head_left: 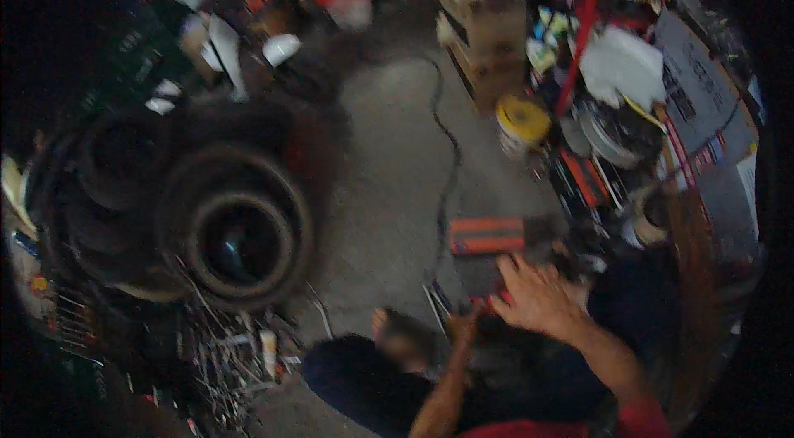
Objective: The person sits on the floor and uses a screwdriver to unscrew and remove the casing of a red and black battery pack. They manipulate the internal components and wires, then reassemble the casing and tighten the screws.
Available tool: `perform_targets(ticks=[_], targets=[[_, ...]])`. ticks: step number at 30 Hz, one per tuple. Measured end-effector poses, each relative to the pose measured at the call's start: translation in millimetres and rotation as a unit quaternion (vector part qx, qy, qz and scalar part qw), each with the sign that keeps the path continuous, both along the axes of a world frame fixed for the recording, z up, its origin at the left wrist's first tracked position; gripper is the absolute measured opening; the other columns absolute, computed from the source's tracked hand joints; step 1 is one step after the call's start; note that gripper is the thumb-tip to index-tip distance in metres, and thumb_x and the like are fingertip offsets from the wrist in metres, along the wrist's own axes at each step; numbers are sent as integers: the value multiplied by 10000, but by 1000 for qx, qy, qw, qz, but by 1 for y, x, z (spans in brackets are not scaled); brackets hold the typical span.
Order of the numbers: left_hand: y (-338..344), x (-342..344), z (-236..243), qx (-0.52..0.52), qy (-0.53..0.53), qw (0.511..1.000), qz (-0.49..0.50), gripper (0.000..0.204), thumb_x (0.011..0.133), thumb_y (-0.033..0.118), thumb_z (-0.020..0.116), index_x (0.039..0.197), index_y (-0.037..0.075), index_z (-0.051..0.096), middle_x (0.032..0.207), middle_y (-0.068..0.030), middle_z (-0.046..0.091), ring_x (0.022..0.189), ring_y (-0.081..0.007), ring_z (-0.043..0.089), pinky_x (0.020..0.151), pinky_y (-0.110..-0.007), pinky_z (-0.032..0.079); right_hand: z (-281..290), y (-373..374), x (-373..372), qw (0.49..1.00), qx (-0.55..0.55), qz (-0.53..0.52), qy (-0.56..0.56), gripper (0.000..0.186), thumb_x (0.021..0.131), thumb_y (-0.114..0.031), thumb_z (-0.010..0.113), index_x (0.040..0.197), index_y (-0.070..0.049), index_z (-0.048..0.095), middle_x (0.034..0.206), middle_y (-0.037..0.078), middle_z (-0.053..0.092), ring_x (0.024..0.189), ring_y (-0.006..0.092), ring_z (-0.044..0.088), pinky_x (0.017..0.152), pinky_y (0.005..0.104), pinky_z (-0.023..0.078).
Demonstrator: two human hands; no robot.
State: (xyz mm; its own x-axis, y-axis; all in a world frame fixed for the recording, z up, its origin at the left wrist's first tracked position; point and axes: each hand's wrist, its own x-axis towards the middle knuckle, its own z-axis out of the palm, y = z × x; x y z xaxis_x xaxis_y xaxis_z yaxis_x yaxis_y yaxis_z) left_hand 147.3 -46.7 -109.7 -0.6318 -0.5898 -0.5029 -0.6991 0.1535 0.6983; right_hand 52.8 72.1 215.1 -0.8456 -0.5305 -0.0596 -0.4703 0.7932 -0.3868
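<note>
My left hand (pixel 467 322) is closed low in the middle right, beside a small red item (pixel 484 302); blur and my right hand hide what it grips. My right hand (pixel 538 297) reaches over that spot with its fingers apart and slightly bent, and whether it touches anything beneath is unclear. Just beyond my fingers lies an orange case or box (pixel 486 235) with dark stripes. A dark, slim object (pixel 437 301) is on the floor left of my left hand. My crossed legs in dark cloth (pixel 347 372) and a bare foot surround the hands.
Stacked tires (pixel 231 173) fill the left, with scattered wrenches (pixel 240 363) below them. A cable (pixel 447 148) crosses the concrete floor (pixel 380 148). Cardboard boxes (pixel 488 49), a yellow bucket (pixel 521 124), flattened cardboard (pixel 703 90) and mixed clutter line the back and right.
</note>
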Motion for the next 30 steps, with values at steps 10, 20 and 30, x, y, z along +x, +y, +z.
perform_targets(ticks=[10,20,30], targets=[[-6,-16,78,123,35,992,-3,578,663,448,827,909,-54,681,791,-97,684,674,-191,602,648,-361,480,-15,4,4,1000,3,-18,3,397,867,-310,618,1086,-22,455,986,212,607,828,402,627,688,494,442],[-3,-18,82,140,60,988,28,590,650,429,832,893,-85,674,789,-133,690,670,-222,634,649,-362,491,-13,-6,-5,997,42,-50,-50,292,830,-220,632,974,-12,487,885,196,613,749,375,641,616,481,461],[2,-24,83,120,40,991,33,590,648,458,819,841,-78,664,742,-113,673,647,-212,618,612,-358,482,-23,-3,-4,999,-22,-35,-11,323,852,-269,644,998,-24,491,857,192,620,766,366,643,644,475,477]])
